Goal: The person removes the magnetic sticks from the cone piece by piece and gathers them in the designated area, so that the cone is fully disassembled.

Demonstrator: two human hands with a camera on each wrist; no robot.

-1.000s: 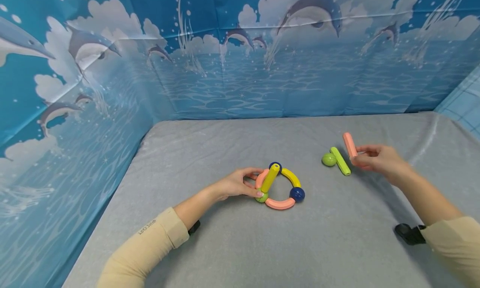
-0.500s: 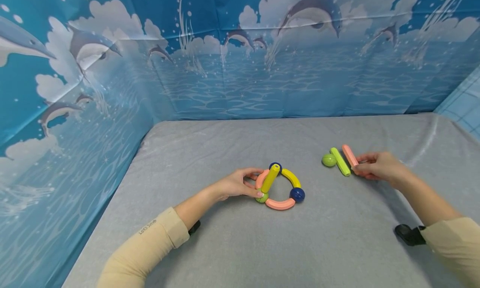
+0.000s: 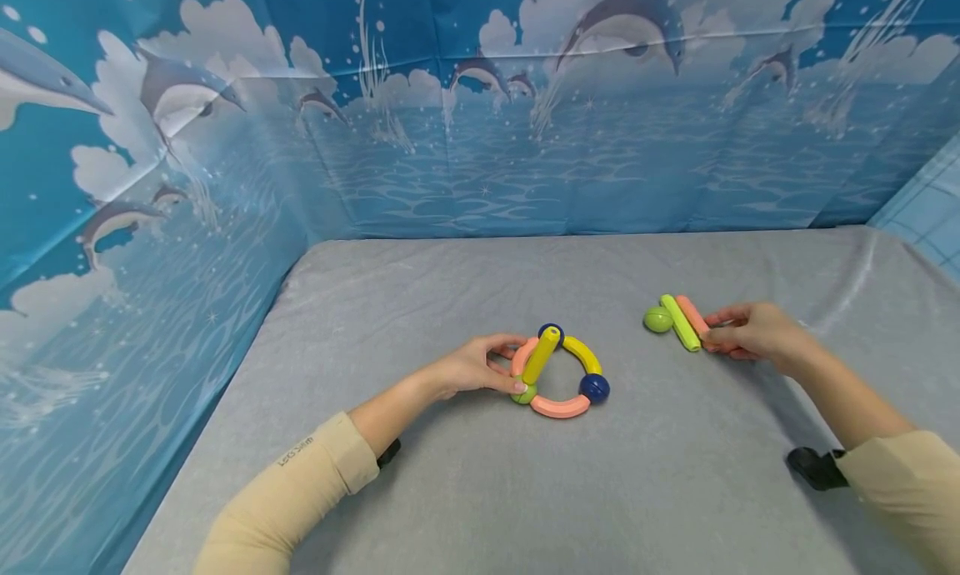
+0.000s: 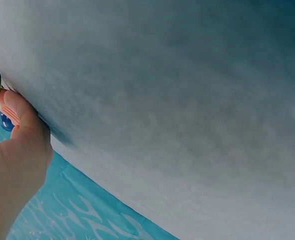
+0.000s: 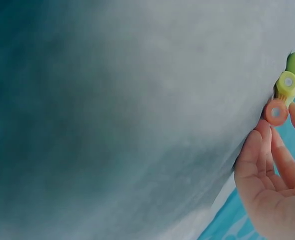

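Observation:
In the head view my left hand (image 3: pixel 480 365) grips the near left of a ring of toy building pieces, its thumb on a green ball (image 3: pixel 525 394). Two curved pink sticks (image 3: pixel 561 407), a curved yellow stick (image 3: pixel 583 354) and two navy balls (image 3: pixel 595 388) form the rest of the ring. A straight yellow stick (image 3: pixel 542 357) rises from the green ball. My right hand (image 3: pixel 753 337) pinches the near end of a straight pink stick (image 3: pixel 691 315), which lies against a straight light-green stick (image 3: pixel 681 323). Beyond that stick, a second green ball (image 3: pixel 658 319) touches it.
Everything stands on a grey cloth-covered surface (image 3: pixel 480 492). A blue dolphin-print curtain (image 3: pixel 480 167) closes off the back and left side. Dark wrist cameras (image 3: pixel 816 468) sit under the sleeves.
My right hand has lowered the straight pink stick and brought it left, from above the surface to the light-green stick's side. The left hand and the ring have stayed in place.

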